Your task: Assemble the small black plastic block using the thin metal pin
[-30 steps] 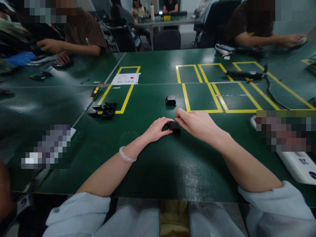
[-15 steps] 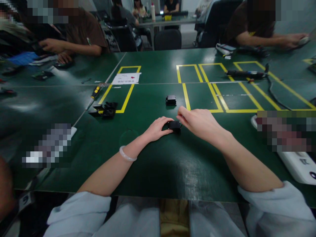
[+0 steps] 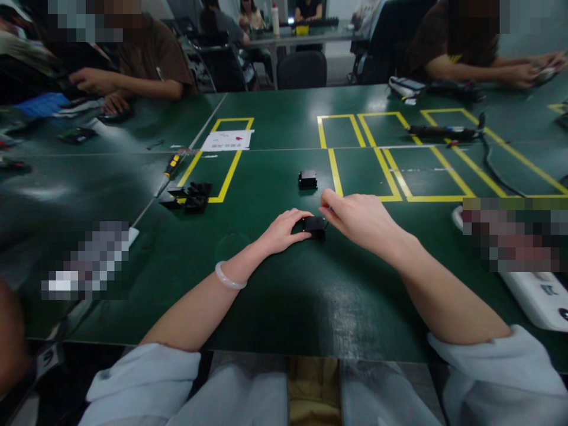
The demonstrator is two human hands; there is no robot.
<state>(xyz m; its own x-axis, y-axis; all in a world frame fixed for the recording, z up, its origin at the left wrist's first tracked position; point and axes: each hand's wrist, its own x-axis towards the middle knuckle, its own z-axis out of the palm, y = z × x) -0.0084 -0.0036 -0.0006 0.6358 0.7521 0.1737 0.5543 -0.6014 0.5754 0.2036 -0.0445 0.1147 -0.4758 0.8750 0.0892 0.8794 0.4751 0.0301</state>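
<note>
A small black box-shaped part (image 3: 315,226) rests on the green table (image 3: 284,296) in front of me. My left hand (image 3: 286,231) grips its left end between thumb and fingers. At its right end is my right hand (image 3: 350,213), with the fingers curled into a pinch. Whatever those fingertips hold, if anything, is too small to make out. Just beyond my hands stands a second black box-shaped part (image 3: 307,179) of similar look, touched by neither hand.
Several black parts (image 3: 193,197) lie by a yellow-taped rectangle on the left, near a yellow-and-black screwdriver (image 3: 171,166). A paper label (image 3: 228,140) lies behind them. At right are a corded black tool (image 3: 444,132) and a white device (image 3: 532,299). Co-workers sit across the table.
Almost nothing differs. My left hand keeps its grip on the black part, and my right hand stays pinched at its right end. The co-worker at far right has shifted their hands slightly.
</note>
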